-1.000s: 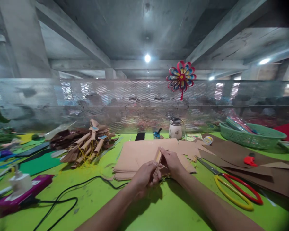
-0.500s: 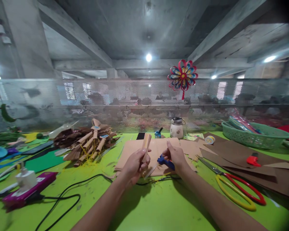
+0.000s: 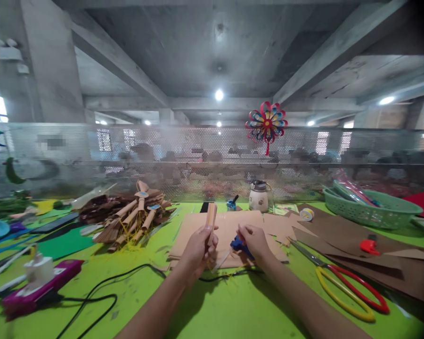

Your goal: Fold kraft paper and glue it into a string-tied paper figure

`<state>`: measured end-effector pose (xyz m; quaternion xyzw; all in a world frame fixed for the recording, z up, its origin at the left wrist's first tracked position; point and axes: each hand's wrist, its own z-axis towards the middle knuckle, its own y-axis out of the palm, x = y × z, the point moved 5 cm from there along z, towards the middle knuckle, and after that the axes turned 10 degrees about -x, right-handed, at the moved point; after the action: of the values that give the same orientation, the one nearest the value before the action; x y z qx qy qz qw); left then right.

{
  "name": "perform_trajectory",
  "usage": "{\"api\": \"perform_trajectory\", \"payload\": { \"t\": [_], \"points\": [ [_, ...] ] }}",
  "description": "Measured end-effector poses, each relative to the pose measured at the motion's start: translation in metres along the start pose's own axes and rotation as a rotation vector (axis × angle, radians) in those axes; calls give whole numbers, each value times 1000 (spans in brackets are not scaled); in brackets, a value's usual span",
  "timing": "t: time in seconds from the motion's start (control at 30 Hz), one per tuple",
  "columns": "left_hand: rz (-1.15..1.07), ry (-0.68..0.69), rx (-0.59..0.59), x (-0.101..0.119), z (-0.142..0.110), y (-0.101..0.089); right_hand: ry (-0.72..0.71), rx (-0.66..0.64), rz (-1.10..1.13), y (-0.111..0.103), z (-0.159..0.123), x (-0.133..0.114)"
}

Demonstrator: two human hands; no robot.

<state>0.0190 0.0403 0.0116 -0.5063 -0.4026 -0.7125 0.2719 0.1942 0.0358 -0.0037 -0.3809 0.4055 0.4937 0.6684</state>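
Green counter, brown sheets on it. Your left hand: fingers clamped on folded paper, upright over sheets. Your right hand: fingers together by blue tool, can't tell if gripping. Looks like holding step; next move needs steady left grip.

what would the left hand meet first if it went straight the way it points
Likely the flat stack of tan paper sheets, if the left hand is low enough; otherwise perhaps the small blue jar beyond. Depth is unclear.
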Motion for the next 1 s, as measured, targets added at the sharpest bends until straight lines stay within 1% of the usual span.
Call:
{"api": "perform_trajectory", "payload": {
  "t": [0.17,0.27,0.43,0.5,0.67,0.83,1.0],
  "points": [
    [3,2,16,1,-2,2,-26,-2,-32,-2,3,0],
    [-6,8,22,2,-1,1,-25,-15,-17,-2,3,-10],
    [18,10,14,0,2,-3,-27,-49,71,4,-2,-25],
    [30,5,11,-2,2,-3,-34,-68,72,8,-4,-26],
    [52,13,19,-2,2,-2,-5,-124,60,18,-8,-18],
    [42,2,3,-3,4,-4,-119,-139,-21,18,-11,-28],
    [29,-7,2,-1,5,-6,-154,-106,-34,11,-11,-36]
  ]
}}
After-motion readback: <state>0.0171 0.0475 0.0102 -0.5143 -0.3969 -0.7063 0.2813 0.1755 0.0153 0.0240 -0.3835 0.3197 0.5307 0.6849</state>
